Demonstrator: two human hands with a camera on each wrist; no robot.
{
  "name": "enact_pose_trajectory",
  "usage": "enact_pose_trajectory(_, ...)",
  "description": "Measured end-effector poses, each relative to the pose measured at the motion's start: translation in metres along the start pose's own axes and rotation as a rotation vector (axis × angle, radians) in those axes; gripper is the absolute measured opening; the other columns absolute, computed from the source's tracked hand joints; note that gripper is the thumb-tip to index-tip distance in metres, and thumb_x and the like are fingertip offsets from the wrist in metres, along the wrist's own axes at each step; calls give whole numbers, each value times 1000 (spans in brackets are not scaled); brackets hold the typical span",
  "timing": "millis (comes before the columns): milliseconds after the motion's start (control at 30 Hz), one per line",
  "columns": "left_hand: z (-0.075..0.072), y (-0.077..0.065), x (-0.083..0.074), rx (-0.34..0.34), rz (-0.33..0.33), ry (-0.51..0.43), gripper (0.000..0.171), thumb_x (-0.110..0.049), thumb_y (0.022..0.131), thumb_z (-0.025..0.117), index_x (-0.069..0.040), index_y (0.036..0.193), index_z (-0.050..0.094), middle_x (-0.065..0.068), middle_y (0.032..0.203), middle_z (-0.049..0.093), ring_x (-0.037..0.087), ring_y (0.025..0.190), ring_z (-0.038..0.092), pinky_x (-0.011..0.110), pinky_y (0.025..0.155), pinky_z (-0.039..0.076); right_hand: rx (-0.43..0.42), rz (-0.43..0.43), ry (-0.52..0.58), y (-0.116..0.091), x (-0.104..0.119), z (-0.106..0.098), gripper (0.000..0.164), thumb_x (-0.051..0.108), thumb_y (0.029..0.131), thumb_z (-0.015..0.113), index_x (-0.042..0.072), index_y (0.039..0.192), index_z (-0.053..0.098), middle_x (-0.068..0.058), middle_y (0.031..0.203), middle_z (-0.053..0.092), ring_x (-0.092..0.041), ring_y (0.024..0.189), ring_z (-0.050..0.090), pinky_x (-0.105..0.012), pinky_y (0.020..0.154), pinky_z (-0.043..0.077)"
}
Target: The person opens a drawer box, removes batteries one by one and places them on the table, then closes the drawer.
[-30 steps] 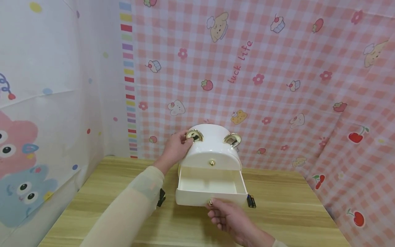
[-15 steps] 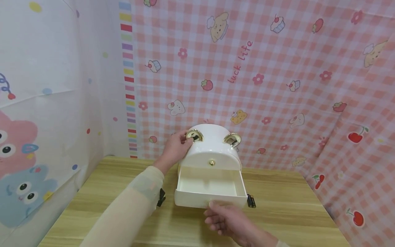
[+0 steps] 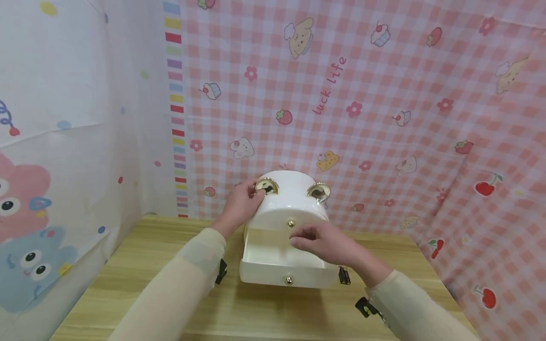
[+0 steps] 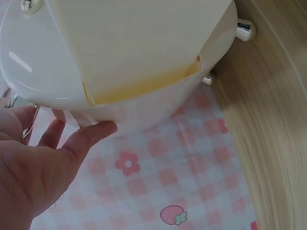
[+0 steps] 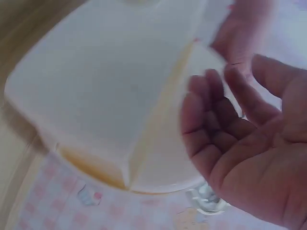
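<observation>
A white, round-topped drawer box (image 3: 294, 189) with gold-rimmed, ear-like rounds stands on the table in the head view. Its lower drawer (image 3: 290, 274) is pulled out, with bare white inside and a gold knob (image 3: 288, 280) on the front. A second gold knob (image 3: 291, 223) sits on the upper front, which is closed. My left hand (image 3: 242, 206) grips the box at its left gold ear (image 3: 267, 186); in the left wrist view a digit presses the side wall. Over the pulled-out drawer hovers my right hand (image 3: 326, 242), fingers loosely bent, holding nothing, near the upper knob.
A small dark object (image 3: 344, 275) lies on the wooden table (image 3: 384, 303) right of the drawer. Black clips (image 3: 366, 308) hang at both wrists. A pink checked cloth (image 3: 362, 142) rises close behind the box.
My right hand has let go of the lower drawer's knob and moved up over the drawer toward the upper knob. The drawer stays out. My left hand has kept its place.
</observation>
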State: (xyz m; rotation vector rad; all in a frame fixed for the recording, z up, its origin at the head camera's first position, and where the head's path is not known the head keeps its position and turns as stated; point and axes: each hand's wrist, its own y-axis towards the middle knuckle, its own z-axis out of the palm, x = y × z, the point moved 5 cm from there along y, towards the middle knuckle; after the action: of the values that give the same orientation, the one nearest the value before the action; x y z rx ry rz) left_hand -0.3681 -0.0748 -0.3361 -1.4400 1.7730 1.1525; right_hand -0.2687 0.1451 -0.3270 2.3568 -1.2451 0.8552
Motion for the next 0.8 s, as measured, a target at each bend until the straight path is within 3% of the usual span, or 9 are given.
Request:
enact_pose_trajectory(133,-2,1,0,-2,4,9,42,-24,105,62,-16,146,65,17,140,72,35,128,70,49,110,57,130,-18,-209,25,-13,12,20,27,102,73,11,107,84,4,97,81,0,84,66,-23,78,57)
enact_pose_trajectory(300,-3,3,1,-14,19,5,42,-22,105,62,-15,145,66,17,138,73,35,127,71,48,109,57,289,-10,-324,42,-24,34,13,23,99,75,14,96,85,10,80,76,3,65,57,-16,61,49)
enact_pose_trajectory(567,0,3,3,2,7,-14,39,-21,105,63,-17,143,67,16,139,73,35,129,71,47,109,58,429,125,-238,49,-33,51,10,10,94,78,17,93,84,10,77,71,-4,62,53,-20,55,43)
enact_pose_trajectory(800,-1,2,4,0,4,-12,37,-20,105,64,-16,141,68,16,138,73,34,128,71,47,109,58,500,103,-205,54,-33,59,21,-1,90,76,18,92,83,7,82,76,-3,66,57,-19,58,46)
